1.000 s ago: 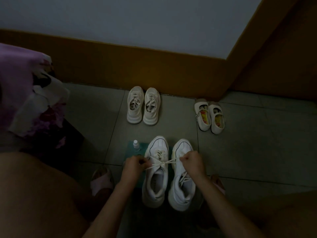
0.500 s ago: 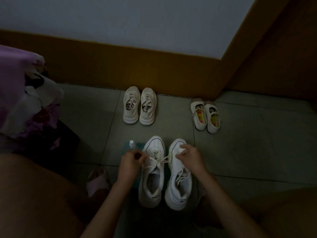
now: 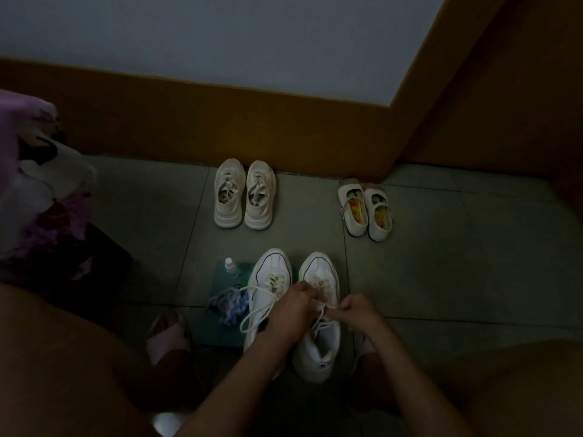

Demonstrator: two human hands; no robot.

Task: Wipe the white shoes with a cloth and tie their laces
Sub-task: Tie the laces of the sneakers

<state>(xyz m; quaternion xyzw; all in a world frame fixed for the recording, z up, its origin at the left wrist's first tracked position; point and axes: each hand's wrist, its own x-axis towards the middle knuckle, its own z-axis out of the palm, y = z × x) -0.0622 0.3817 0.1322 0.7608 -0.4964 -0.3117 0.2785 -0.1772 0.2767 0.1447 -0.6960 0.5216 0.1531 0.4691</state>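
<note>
Two white sneakers stand side by side on the floor in front of me, the left sneaker (image 3: 268, 272) and the right sneaker (image 3: 318, 351). Both hands are over the right sneaker's laces. My left hand (image 3: 291, 310) and my right hand (image 3: 356, 312) each pinch a lace end of that shoe (image 3: 321, 313). The left sneaker's lace (image 3: 252, 310) hangs loose in a loop over its left side. A blue-and-white cloth (image 3: 228, 305) lies crumpled on a teal mat (image 3: 217, 332) left of the sneakers.
A small spray bottle (image 3: 231, 267) stands on the mat's far edge. A beige sneaker pair (image 3: 243, 193) and small strap shoes (image 3: 366, 209) stand by the brown skirting. Purple floral fabric (image 3: 34, 197) is at left. My knees and pink slippers (image 3: 165, 335) flank the shoes.
Both hands let go of the left sneaker's laces and shifted right onto the right sneaker's laces. The cloth, hidden before by my left hand, now shows.
</note>
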